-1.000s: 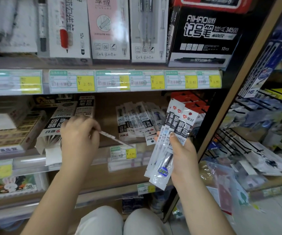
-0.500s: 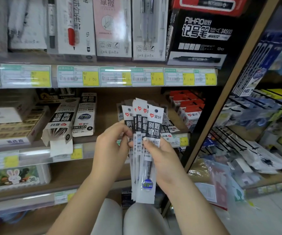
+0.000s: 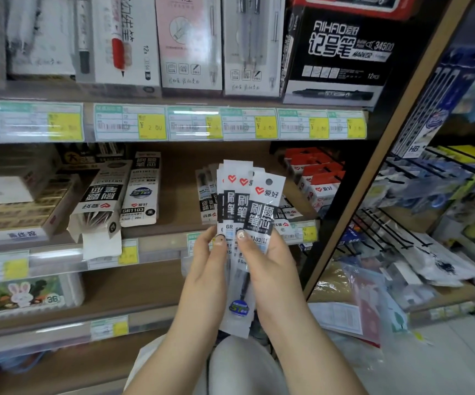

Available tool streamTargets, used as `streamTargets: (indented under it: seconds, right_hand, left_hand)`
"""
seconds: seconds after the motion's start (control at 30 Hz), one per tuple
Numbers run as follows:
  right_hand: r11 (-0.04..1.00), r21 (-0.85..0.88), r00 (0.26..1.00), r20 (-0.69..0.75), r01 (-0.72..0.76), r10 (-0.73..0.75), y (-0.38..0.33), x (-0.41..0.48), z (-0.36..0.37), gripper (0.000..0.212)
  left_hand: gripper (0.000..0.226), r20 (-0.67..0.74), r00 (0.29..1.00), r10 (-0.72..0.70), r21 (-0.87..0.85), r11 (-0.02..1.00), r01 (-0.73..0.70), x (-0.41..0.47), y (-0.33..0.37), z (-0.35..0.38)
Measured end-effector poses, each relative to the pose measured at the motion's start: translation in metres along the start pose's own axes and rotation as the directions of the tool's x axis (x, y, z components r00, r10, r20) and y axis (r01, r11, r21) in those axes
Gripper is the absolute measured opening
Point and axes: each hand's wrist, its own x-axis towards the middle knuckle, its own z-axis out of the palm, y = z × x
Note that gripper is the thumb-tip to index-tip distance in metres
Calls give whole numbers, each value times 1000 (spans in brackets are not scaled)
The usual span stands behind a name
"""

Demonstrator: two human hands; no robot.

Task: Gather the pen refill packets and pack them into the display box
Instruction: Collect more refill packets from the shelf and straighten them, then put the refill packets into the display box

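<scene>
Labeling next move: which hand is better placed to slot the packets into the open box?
Probably the left hand: the open display box sits left of both hands, nearest it. The right hand, also gripping the packets, would have to cross.

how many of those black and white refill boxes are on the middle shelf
2. The open box lies on the left, its open end and flap facing the camera. The closed box lies just to its right. More may be hidden behind them.

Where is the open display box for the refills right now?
In the head view, the open display box lies on the middle shelf, left of centre, beside the closed GR1103 box and left of the held refill packets.
</scene>
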Motion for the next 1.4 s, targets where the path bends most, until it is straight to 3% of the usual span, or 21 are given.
streamTargets:
  seconds: [0.1,0.3,0.53,0.63,0.7,0.83,0.93,0.97,1.03,1.1,1.17,1.2,1.27,1.33,1.4]
  right_hand:
    - [1000,13,1000,13,10,-10,1,0,6,27]
    - [997,19,997,-41,73,-72,8,-1,15,28]
    - [963,-189,976,-69,190,-206,10,-4,14,32]
    - [972,-186,985,-65,144,-158,8,0,10,24]
    - [986,-129,994,-25,105,-109,7,2,8,24]
    - [989,22,981,133,-144,140,5,7,3,19]
    - [984,-14,959,221,-177,176,2,11,3,17]
    - [985,-19,963,205,-173,173,1,13,4,18]
    - [983,-6,972,149,-183,182,0,17,7,21]
    - [982,31,978,108,-185,180,0,21,10,13]
    - [984,64,982,103,-163,156,-2,22,15,10]
    - [986,75,985,102,-146,139,-2,21,17,11]
    - [989,72,987,109,-129,121,-2,20,23,12]
    - [990,55,985,119,-129,122,1,18,28,7]
    - [991,38,986,111,-129,124,3,17,32,7]
  left_hand:
    - [23,-53,997,54,21,998,-53,-7,2,4]
    - [28,-96,991,92,115,990,-81,-8,8,-5]
    - [33,-77,991,106,233,969,-86,-5,6,-11]
    - [36,-3,994,109,228,968,-106,-3,2,-12]
    - [27,21,992,121,219,968,-123,-2,3,-14]
    - [26,178,982,55,217,972,-93,-3,10,-20]
    - [26,297,954,38,429,888,-168,0,18,-38]
    - [24,277,957,87,532,815,-228,3,22,-46]
    - [15,72,946,317,651,703,-286,7,34,-61]
    - [8,-211,786,581,715,640,-282,13,45,-84]
    - [21,-338,606,720,838,523,-154,27,45,-115]
    - [31,-351,608,712,867,493,-76,36,43,-131]
    - [38,-389,742,546,850,523,61,54,36,-154]
    - [33,-404,832,381,834,526,163,65,30,-162]
    - [27,-402,834,378,842,510,175,71,25,-166]
